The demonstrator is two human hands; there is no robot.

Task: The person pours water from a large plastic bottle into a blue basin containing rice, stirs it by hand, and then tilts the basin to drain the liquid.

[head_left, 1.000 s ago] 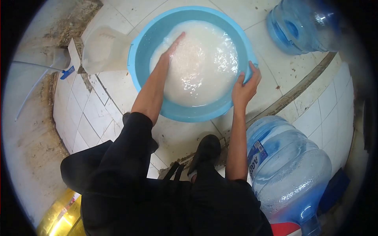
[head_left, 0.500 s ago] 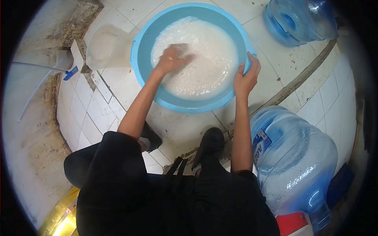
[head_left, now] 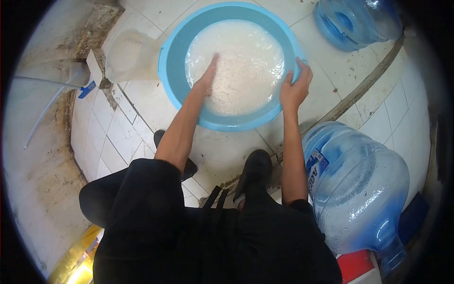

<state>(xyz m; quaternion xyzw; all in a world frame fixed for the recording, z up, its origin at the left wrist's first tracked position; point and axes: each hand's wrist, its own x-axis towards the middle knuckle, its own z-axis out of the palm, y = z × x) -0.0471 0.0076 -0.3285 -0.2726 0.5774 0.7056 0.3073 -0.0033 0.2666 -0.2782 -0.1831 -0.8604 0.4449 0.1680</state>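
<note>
A round light-blue basin (head_left: 176,85) stands on the tiled floor, holding cloudy white water over what looks like rice (head_left: 236,90). My left hand (head_left: 208,79) is dipped into the left side of this mixture, turned edge-on. Its fingers look stretched out, though the milky water hides part of them. At the basin's right edge my right hand (head_left: 296,87) grips the rim, thumb toward the inside and fingers around the outer side.
A large clear-blue water jug (head_left: 354,184) lies at my right, and another jug (head_left: 350,23) is at the upper right. A translucent container (head_left: 128,54) sits left of the basin. Further left is a blue-ended tool (head_left: 87,89). Something shiny and gold (head_left: 78,258) is at lower left.
My left hand has turned edge-on and sunk deeper into the cloudy water, after a blurred sweeping motion. The right hand keeps its hold on the rim. The view has shifted slightly.
</note>
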